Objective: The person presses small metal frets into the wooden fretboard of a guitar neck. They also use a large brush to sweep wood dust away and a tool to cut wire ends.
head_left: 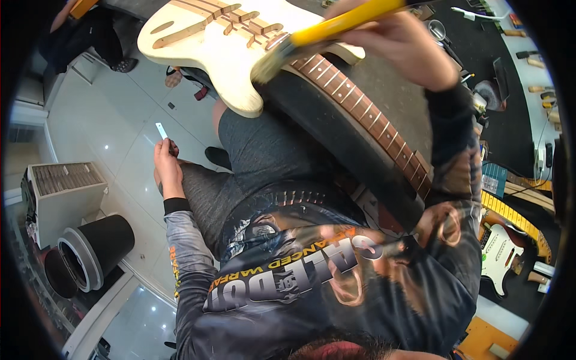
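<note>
An unpainted, pale wooden electric guitar body (pixel 198 57) with routed cavities lies across the top of the view. Its neck, with a brown fretboard (pixel 354 99) and metal frets, runs down to the right over a long black support (pixel 336 138). My right hand (pixel 402 48) grips a paintbrush (pixel 345 23) by its yellow handle. The bristles rest at or just over the body's edge, close to the neck joint; exact contact is hard to tell. Away from the guitar, over my left thigh, my left hand (pixel 167 161) is closed around a small tool with a flat, light blade (pixel 160 131).
A black bin (pixel 102 243) stands at left beside a light cabinet (pixel 66 186) on the tiled floor. At right, a dark workbench (pixel 486 42) carries assorted tools and another guitar with a white pickguard (pixel 498 255). Another person's dark-clothed leg (pixel 105 39) shows at upper left.
</note>
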### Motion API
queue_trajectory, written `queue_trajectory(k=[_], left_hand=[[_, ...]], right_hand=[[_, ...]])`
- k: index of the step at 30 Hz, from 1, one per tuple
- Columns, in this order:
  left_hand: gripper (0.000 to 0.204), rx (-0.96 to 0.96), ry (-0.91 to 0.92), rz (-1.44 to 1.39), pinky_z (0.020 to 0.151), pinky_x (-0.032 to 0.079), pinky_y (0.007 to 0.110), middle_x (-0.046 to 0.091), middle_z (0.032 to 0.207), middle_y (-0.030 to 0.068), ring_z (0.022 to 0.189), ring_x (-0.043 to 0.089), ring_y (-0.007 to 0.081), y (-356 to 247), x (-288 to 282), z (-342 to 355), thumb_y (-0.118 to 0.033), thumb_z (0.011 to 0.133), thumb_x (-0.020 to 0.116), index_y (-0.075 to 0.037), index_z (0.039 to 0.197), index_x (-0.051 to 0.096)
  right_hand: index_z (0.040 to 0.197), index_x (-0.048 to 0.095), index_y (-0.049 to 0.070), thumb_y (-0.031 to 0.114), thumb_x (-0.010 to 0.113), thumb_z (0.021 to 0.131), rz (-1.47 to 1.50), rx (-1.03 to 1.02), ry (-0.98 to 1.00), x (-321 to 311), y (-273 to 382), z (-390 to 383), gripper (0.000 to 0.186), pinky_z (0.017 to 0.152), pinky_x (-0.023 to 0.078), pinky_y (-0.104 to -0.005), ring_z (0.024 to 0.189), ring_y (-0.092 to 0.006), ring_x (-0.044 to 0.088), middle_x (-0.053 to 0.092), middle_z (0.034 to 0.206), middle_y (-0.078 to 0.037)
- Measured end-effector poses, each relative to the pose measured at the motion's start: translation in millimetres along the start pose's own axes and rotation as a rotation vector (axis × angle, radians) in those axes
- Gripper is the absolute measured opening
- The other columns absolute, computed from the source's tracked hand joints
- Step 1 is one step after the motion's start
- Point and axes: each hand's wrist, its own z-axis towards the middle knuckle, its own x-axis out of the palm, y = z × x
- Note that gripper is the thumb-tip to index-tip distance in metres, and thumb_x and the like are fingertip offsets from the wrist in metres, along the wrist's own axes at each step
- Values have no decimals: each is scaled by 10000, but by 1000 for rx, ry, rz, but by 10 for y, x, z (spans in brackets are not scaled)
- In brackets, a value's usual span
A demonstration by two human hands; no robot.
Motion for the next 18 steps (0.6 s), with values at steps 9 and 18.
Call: queue_trajectory(k=[9, 18], left_hand=[[174, 88, -38, -126, 839, 492, 318, 661, 969, 28, 858, 584, 157, -226, -58, -178, -195, 1237, 689, -59, 1130, 663], [148, 65, 60, -26, 839, 527, 324, 708, 1003, 34, 897, 646, 160, -187, -132, -22, -203, 1229, 707, -72, 1164, 684]], right_hand=[[1322, 812, -30, 95, 806, 1117, -781, 76, -95, -313, -58, -36, 240, 969, 647, -464, 1064, -391, 804, 823, 1164, -206], [1291, 768, -37, 205, 796, 1131, -552, -45, -271, -15, -255, 241, 291, 957, 648, -480, 1106, -447, 802, 814, 1175, -262]])
